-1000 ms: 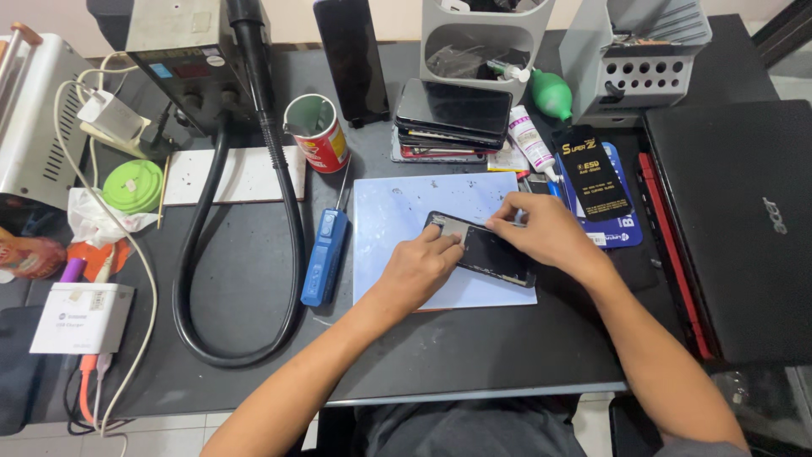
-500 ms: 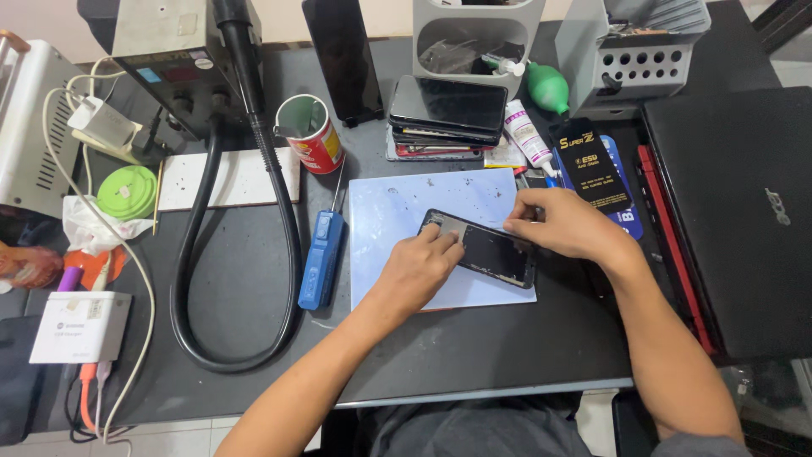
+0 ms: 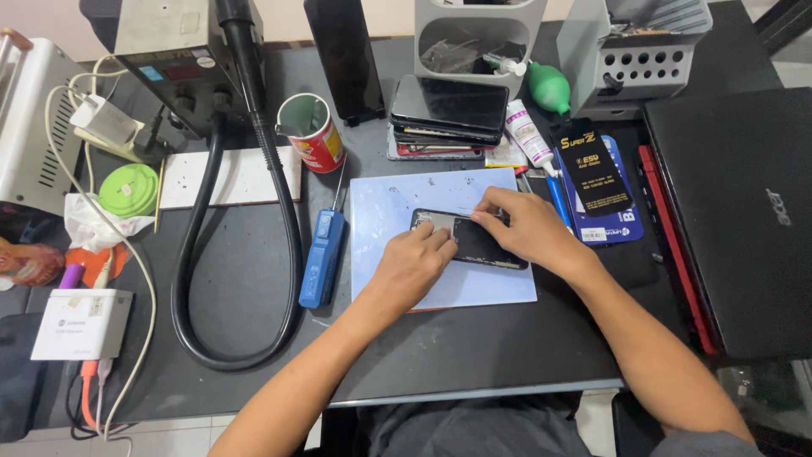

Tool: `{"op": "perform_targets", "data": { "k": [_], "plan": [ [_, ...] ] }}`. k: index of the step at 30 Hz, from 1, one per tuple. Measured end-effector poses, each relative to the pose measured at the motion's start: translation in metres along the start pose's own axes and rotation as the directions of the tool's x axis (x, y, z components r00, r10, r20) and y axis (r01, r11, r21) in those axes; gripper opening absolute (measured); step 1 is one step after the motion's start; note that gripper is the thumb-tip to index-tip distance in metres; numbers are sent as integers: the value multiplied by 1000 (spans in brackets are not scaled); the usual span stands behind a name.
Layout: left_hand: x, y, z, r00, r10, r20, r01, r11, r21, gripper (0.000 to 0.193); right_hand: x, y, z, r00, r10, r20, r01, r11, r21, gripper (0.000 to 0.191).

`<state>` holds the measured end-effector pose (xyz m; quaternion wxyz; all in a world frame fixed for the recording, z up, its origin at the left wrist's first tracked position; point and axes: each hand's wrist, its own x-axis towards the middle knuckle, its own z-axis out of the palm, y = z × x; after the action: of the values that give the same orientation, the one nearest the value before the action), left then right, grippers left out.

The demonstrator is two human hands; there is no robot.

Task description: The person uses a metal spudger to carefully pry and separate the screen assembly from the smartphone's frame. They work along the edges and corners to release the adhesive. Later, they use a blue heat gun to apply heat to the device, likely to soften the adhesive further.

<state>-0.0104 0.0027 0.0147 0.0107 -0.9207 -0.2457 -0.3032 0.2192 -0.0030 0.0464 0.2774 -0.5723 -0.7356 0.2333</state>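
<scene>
Nearest me, my left hand (image 3: 412,267) lies fingers-down on the phone (image 3: 470,239), curled loosely, pinning its left end w/ the tips; my right hand (image 3: 526,228) comes in from 3 o'clock, fingers pinched nearly closed over the phone's top edge, on something thin, maybe tweezers, too small to say for sure; phone sits flat, a bit tilted, centre of the pale blue mat (image 3: 444,237), dark open back facing up.

Risk as I judge it: a slip of the pinched tip could scratch or tear a small part inside the phone, since the left hand only presses and doesn't clamp; the mat looks smooth, so the phone could skid toward 3 o'clock if I push too hard; a loose bit could roll off the mat onto the dark desk (image 3: 474,355) and be hard to spot.

At 9 o'clock of the mat, a blue screwdriver (image 3: 323,254), blocky plastic handle, thin steel shaft; beyond it the thick black hose (image 3: 254,211), rubbery, looping round from the grey box unit (image 3: 169,42). At 11 o'clock a red tin can (image 3: 315,133), open top. At 12 o'clock a stack of phones (image 3: 448,114), glossy glass. At 2 o'clock a green rubber bulb (image 3: 550,87); at 3 o'clock a closed black laptop (image 3: 736,211), matte lid.
</scene>
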Motion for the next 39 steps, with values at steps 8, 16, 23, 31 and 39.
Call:
{"op": "perform_targets", "data": {
  "k": [8, 16, 23, 31, 39],
  "plan": [
    [0, -2, 1, 998, -50, 28, 49, 999, 17, 8, 0, 8, -17, 991, 110, -81, -104, 991, 79, 21],
    [-3, -3, -4, 987, 131, -97, -113, 978, 174, 12, -1, 15, -2, 972, 233, 2, -229, 953, 197, 28],
    [1, 1, -13, 971, 170, -166, -133, 968, 214, 15, 6, 20, 13, 958, 273, 94, -288, 888, 358, 27],
    [4, 8, 3, 764, -577, -290, 364, 756, -543, 59, 5, 27, 29, 986, 157, -62, -97, 827, 554, 28],
    [11, 11, 23, 645, -485, 590, 337, -512, -790, 83, -2, 15, 47, 963, 165, -214, -106, 959, 262, 28]
  ]
}}
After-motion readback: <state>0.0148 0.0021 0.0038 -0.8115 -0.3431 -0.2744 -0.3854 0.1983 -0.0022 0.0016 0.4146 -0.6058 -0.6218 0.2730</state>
